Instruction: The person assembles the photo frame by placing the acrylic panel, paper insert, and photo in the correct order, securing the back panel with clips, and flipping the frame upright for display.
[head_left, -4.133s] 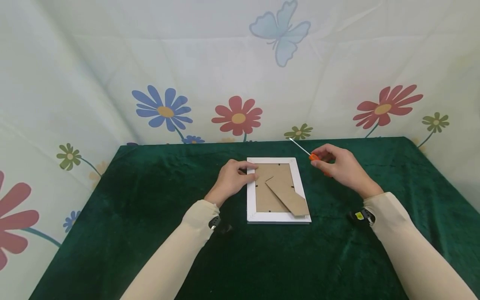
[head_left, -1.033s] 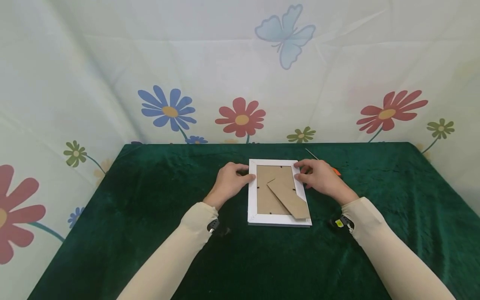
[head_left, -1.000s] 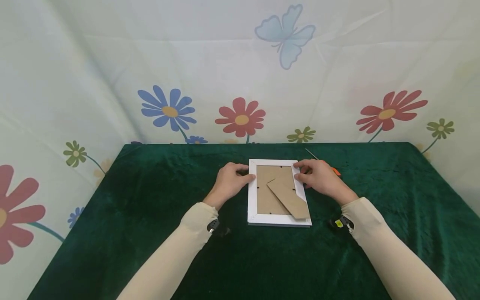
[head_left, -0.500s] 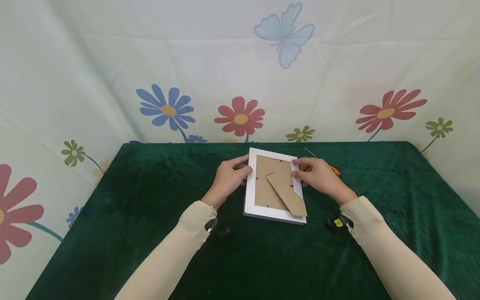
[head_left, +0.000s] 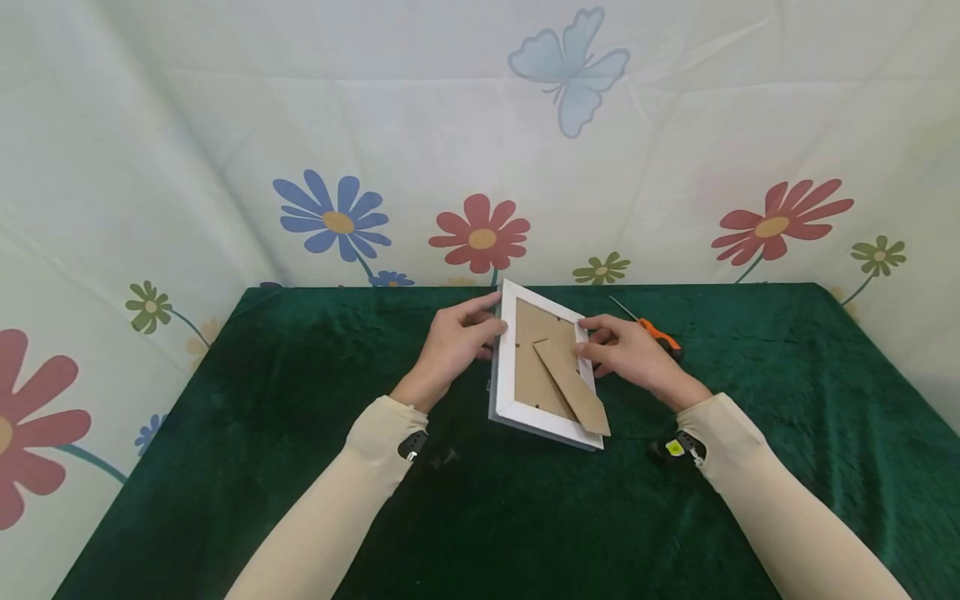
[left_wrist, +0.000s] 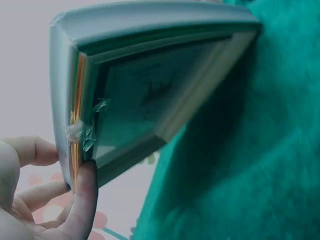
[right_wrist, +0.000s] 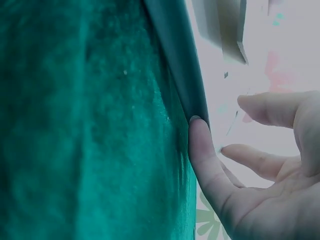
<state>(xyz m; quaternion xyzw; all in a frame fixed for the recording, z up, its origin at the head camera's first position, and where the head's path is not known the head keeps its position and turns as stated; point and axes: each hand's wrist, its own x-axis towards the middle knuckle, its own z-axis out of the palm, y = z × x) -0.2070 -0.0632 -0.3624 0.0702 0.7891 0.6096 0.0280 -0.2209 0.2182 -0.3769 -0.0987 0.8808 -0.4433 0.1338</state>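
Observation:
A white picture frame [head_left: 507, 367] tilts in the head view, back side up, its left side raised higher than its right. Its brown backing board [head_left: 528, 375] carries a slanted easel stand [head_left: 576, 390]. My left hand [head_left: 453, 343] grips the raised left edge between thumb and fingers. At the right edge my right hand [head_left: 632, 354] pinches the frame low near the cloth. The left wrist view shows the glazed front [left_wrist: 145, 100], with scraps of clear plastic film [left_wrist: 89, 131] at the edge. A screwdriver [head_left: 658, 335] with an orange and black handle lies beyond the right hand.
Dark green velvet cloth [head_left: 360, 350] covers the table, with its back edge below the wall. A pale curtain printed with flowers and a butterfly [head_left: 573, 71] hangs behind and at the left. Both wrists wear strapped cameras.
My right hand has put down the screwdriver and taken the frame's right edge. The frame, flat one second ago, has its left side lifted, and my left hand has risen with it.

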